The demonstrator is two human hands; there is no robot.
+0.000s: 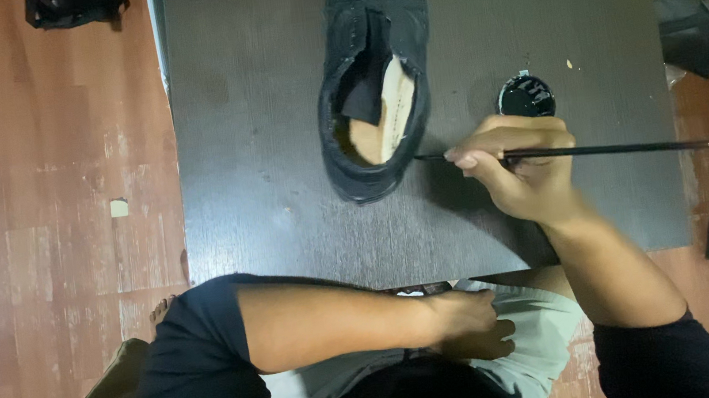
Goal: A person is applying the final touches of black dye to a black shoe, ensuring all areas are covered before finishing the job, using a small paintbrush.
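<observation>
A thin black brush (563,151) is pinched in the right hand (519,173) beside the black shoe (371,72) on the desk (260,147), while the left hand (466,320) is rested loosely curled, empty, in the lap.

The right hand (523,178) rests on the counter (260,147) and holds a thin brush (598,149) that lies across it, with its long end pointing to the right of the hand and its tip to the left. The tip touches the heel of a shoe (372,81), which stands on the counter just left of this hand and reaches away from the person. A small round tin (526,97) sits on the counter just behind the right hand. The left hand (467,324) lies in the lap, in front of the counter edge, below and left of the right hand.
</observation>
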